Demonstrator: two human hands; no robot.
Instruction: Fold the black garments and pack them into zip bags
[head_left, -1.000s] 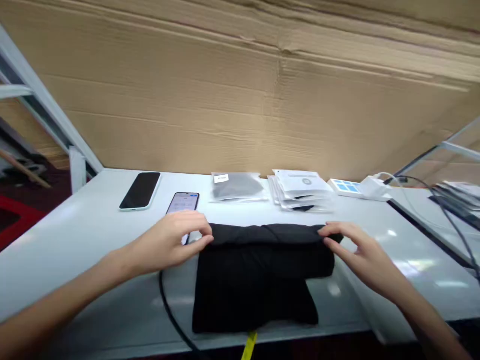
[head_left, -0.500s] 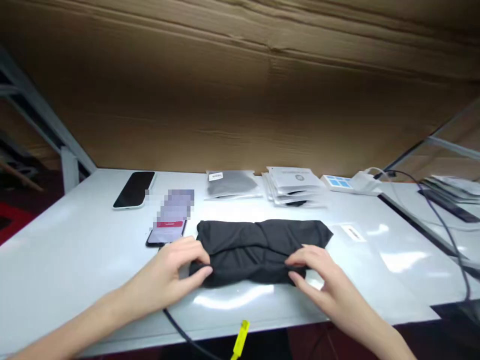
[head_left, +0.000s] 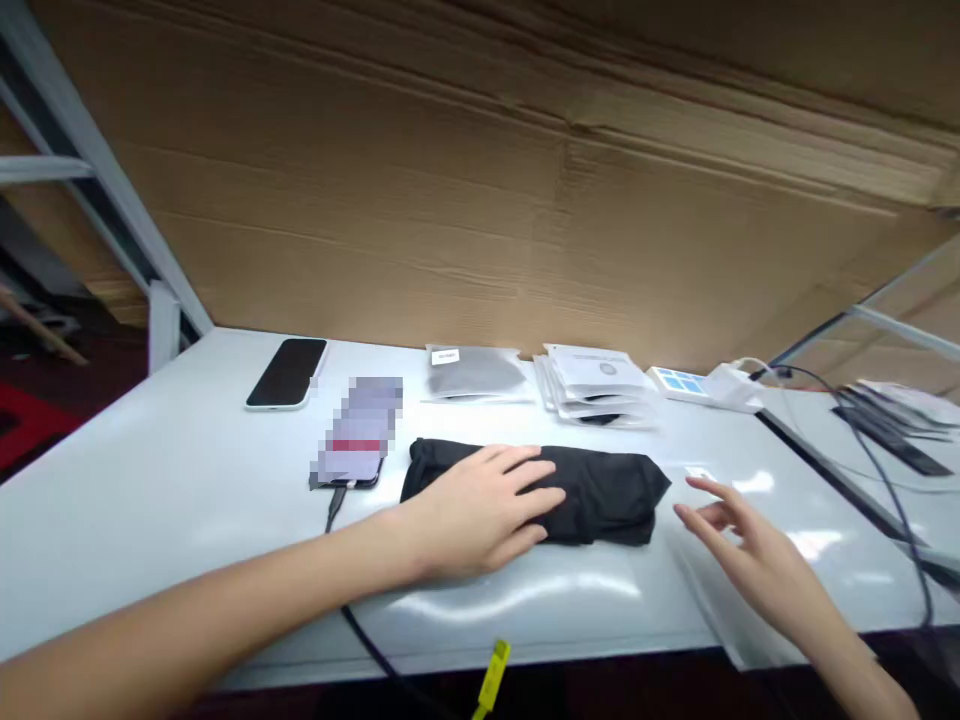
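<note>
A folded strip of black fabric (head_left: 607,490) lies flat across the middle of the white table. My left hand (head_left: 480,515) rests palm down on its left part, fingers stretched and spread, hiding some of the fabric. Just right of the fabric, my right hand (head_left: 750,555) hovers with thumb and forefinger apart and the other fingers curled; nothing shows between them. Beneath and beside that hand lies a clear plastic bag (head_left: 739,630), its white label (head_left: 699,473) just beyond the fingertips.
Behind the fabric are a dark item in a clear bag (head_left: 476,375) and a stack of packets (head_left: 596,385). Two phones, one dark-screened (head_left: 287,373) and one cabled (head_left: 364,430), lie left. A power strip (head_left: 679,384) stands back right, against the cardboard wall (head_left: 480,200).
Both hands have let go of the fabric's near edge, which now lies folded over. My left hand has moved right onto the fabric; my right hand has moved right, over the bag.
</note>
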